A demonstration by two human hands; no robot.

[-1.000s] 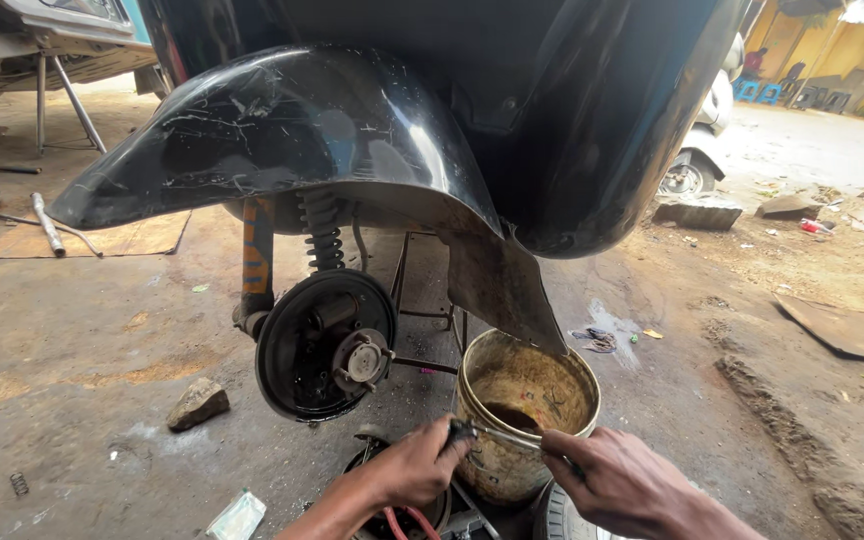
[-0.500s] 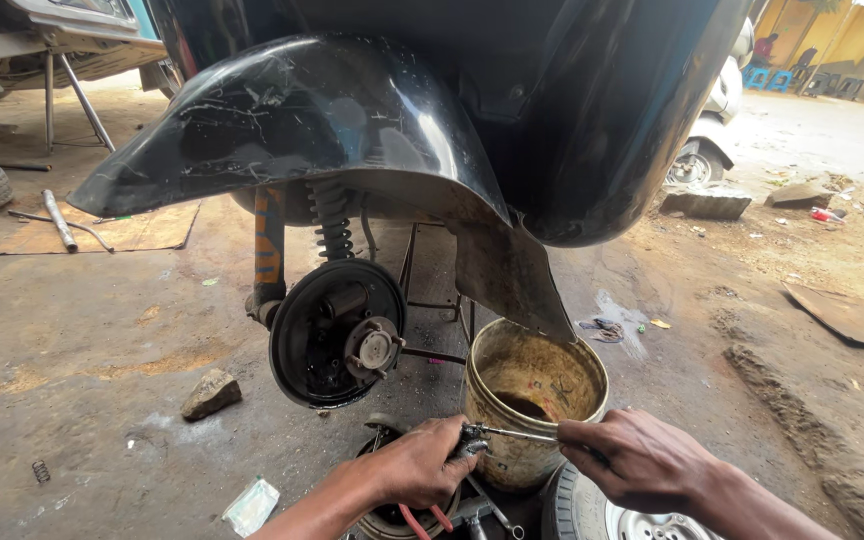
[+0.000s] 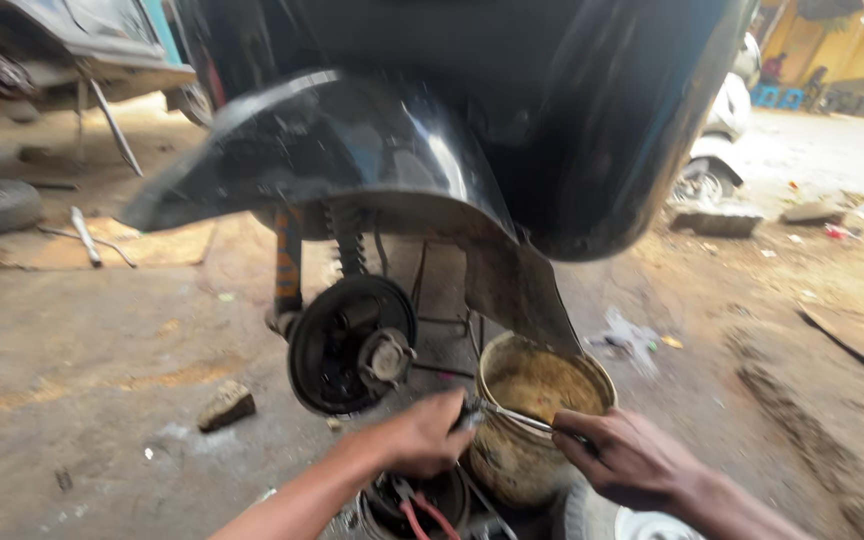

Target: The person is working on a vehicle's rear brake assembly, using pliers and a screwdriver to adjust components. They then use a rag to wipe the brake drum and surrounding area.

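1. Below, our left hand [image 3: 417, 440] is closed round one end of a thin metal rod [image 3: 512, 417]; our right hand [image 3: 632, 460] curls over the other end, above the tin [image 3: 537, 425].
2. We judge a slip could tip the tin, spilling its brown grease.
3. Tin: dented, rusty, round. Brake plate [image 3: 347, 345]: dark, circular, grimy. Fender [image 3: 352, 150]: glossy black, curved.

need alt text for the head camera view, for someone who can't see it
Two bare hands, left hand and right hand, hold a thin metal tool between them over a dirty metal bucket of brownish grease. Behind stands a wheel-less brake hub under a black vehicle fender, on dirt ground with a stone nearby.
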